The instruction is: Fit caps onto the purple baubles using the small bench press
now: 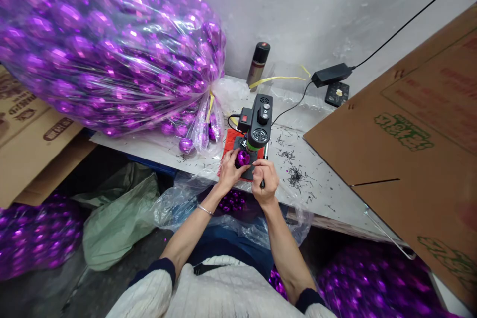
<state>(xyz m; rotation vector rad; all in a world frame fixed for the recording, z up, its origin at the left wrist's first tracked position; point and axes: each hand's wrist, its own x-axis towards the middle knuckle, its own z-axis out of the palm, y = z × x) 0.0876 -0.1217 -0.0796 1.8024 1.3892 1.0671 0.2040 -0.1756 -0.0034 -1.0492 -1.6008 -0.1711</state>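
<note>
At frame centre, steadies a purple ball [243, 158] in the half-curled left hand [229, 172], below a black machine [261, 118], and clenches the right hand [267, 179] around a black handle [263, 184].

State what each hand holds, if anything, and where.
Left hand holds a purple ball by its left side; right hand grips a black handle, its tip protruding.

Spray can [258, 67] standing behind drill press [260, 121]; tied bag of baubles [122, 54] lying left (cardboard box [410, 149] right).

Pale grey wall [305, 15]; white worktop [316, 179]; dark, scuffed floor [70, 283] below.
</note>
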